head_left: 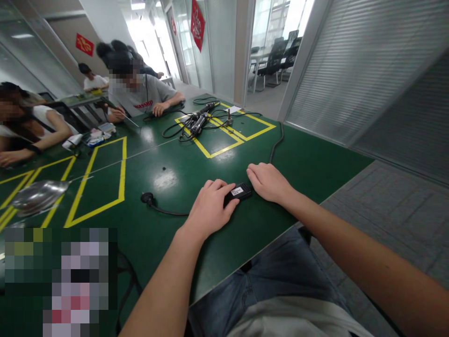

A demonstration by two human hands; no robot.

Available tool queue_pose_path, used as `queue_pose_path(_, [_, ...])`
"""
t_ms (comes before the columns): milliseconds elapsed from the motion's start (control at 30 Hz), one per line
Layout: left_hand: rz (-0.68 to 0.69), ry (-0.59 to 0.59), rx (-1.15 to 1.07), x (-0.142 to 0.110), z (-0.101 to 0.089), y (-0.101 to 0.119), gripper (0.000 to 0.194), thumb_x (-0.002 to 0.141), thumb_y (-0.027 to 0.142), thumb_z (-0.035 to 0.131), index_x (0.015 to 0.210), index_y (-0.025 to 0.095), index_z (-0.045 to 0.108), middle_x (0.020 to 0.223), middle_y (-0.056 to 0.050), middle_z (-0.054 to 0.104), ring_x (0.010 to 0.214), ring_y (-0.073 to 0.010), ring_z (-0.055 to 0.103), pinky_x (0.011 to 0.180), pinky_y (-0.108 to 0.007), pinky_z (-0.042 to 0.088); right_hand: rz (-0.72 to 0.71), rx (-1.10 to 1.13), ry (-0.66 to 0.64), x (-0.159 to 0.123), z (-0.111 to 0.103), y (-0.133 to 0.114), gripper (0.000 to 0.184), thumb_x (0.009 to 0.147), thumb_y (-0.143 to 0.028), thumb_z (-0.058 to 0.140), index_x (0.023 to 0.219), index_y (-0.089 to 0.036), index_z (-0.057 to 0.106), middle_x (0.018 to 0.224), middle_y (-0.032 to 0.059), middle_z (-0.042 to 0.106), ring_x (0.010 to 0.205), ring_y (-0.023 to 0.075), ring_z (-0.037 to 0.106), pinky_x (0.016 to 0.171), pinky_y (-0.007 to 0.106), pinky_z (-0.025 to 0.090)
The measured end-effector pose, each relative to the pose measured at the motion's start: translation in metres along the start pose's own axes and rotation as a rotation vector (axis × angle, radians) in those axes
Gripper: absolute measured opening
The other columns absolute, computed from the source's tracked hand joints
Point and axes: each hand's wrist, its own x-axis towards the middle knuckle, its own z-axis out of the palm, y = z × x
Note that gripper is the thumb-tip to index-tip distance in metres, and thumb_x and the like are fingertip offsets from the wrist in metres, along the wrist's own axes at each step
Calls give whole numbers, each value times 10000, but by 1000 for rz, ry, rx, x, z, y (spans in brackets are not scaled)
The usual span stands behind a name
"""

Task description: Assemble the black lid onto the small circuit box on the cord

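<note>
A black power adapter with a white label lies on the green table close to its front edge. My left hand is closed on the adapter's left end, its thumb and forefinger on either side. My right hand is curled at the other end, fingers wrapped round what looks like the black cable that runs from there to the far side of the table; the part in its grip is hidden. From beneath my left hand a cord leads left to a black plug lying on the tabletop.
Yellow tape marks rectangles on the table. Black-and-silver tools with tangled cables lie at the far middle. A metal bowl-like thing is at left. Co-workers sit across and at left, one holding a thin rod.
</note>
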Motion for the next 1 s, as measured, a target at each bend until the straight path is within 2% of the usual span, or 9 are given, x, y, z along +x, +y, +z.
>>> queue_pose_path(233, [-30, -47, 31, 1, 2, 0, 433, 1053, 337, 737, 1467, 211, 721, 1281, -98, 753, 1156, -300, 658, 1073, -488, 595, -19, -11, -17, -1, 1, -2, 368, 1145, -330, 410, 894, -223, 656, 895, 108, 749, 865, 280, 646, 769, 382, 352])
queue_pose_path(400, [-6, -58, 54, 1, 7, 5, 468, 1070, 318, 707, 1530, 242, 664, 1332, -96, 725, 1178, -290, 659, 1082, -478, 600, -36, -8, -17, -1, 2, 0, 361, 1139, -314, 400, 896, -225, 652, 898, 112, 749, 871, 283, 649, 775, 387, 361])
queue_pose_path(567, [-47, -68, 28, 2, 9, 7, 443, 1092, 354, 673, 1518, 230, 669, 1310, -91, 726, 1161, -285, 664, 1081, -473, 593, -43, 17, -15, -1, 3, 5, 380, 1138, -316, 375, 857, -241, 619, 855, 97, 727, 849, 276, 644, 771, 384, 378])
queue_pose_path(767, [-54, -62, 52, 0, 11, 12, 484, 1061, 314, 716, 1534, 248, 641, 1367, -81, 705, 1219, -287, 643, 1098, -455, 577, -107, 183, 59, -7, 8, 16, 370, 1091, -409, 449, 761, -269, 537, 754, 72, 658, 782, 282, 608, 726, 395, 422])
queue_pose_path(867, [-97, -60, 62, -3, 15, 13, 464, 1070, 357, 695, 1521, 264, 639, 1353, -77, 711, 1214, -289, 648, 1049, -459, 582, -178, 231, 104, -11, 12, 21, 313, 1055, -457, 534, 811, -268, 585, 767, 72, 669, 787, 294, 619, 707, 403, 459])
queue_pose_path(933, [-118, -44, 74, -5, 18, 13, 456, 1069, 372, 684, 1508, 257, 639, 1346, -82, 712, 1228, -291, 645, 1037, -453, 576, -255, 226, 141, -14, 16, 22, 270, 1038, -472, 573, 906, -250, 652, 844, 96, 709, 843, 313, 649, 747, 427, 509])
queue_pose_path(1000, [-121, -14, 87, -6, 21, 13, 447, 1068, 375, 666, 1495, 248, 633, 1350, -87, 710, 1236, -294, 639, 1038, -454, 566, -363, 209, 184, -16, 18, 24, 314, 1045, -492, 573, 1048, -210, 712, 972, 143, 762, 933, 339, 683, 824, 466, 557])
